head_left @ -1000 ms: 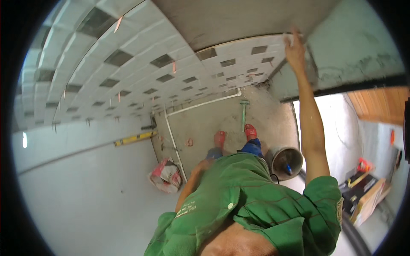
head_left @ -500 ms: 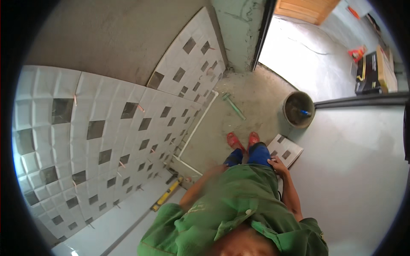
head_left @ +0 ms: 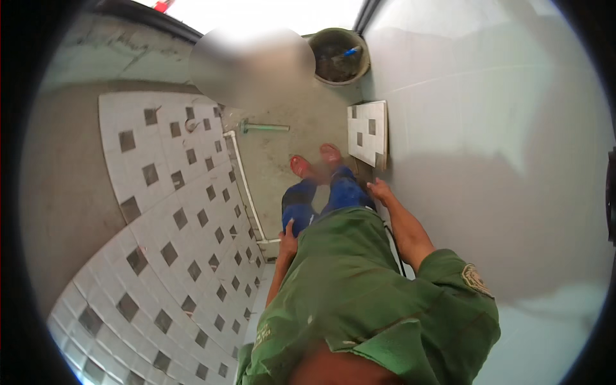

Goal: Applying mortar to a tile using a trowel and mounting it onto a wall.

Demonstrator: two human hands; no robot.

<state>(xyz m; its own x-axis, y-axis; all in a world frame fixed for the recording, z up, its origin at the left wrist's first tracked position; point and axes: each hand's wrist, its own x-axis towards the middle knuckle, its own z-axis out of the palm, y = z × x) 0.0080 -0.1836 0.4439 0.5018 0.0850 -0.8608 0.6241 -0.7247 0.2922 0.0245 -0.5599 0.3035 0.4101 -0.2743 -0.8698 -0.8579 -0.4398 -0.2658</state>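
— Tiled wall (head_left: 160,212) fills the left, white squares with small grey ones set in; a plain pale wall (head_left: 500,160) takes the right, and a bare concrete floor (head_left: 289,154) runs between them to the far doorway

— And the person?

— Seen from above: green shirt (head_left: 359,301), blue trousers (head_left: 321,199), red sandals (head_left: 314,162) on the concrete

— What stands farther off?

— A grey bucket (head_left: 339,56) at the far end by the door, and a stack of loose tiles (head_left: 367,131) leaning at the foot of the right wall, just beyond the feet. A green pipe piece (head_left: 264,128) lies on the floor near the tiled wall

— The hands?

— Left hand (head_left: 288,239) lies on the left thigh, fingers loosely spread, holding nothing. Right hand (head_left: 380,190) hangs low just near the tile stack, fingers half curled; whether it touches the tiles, I cannot tell
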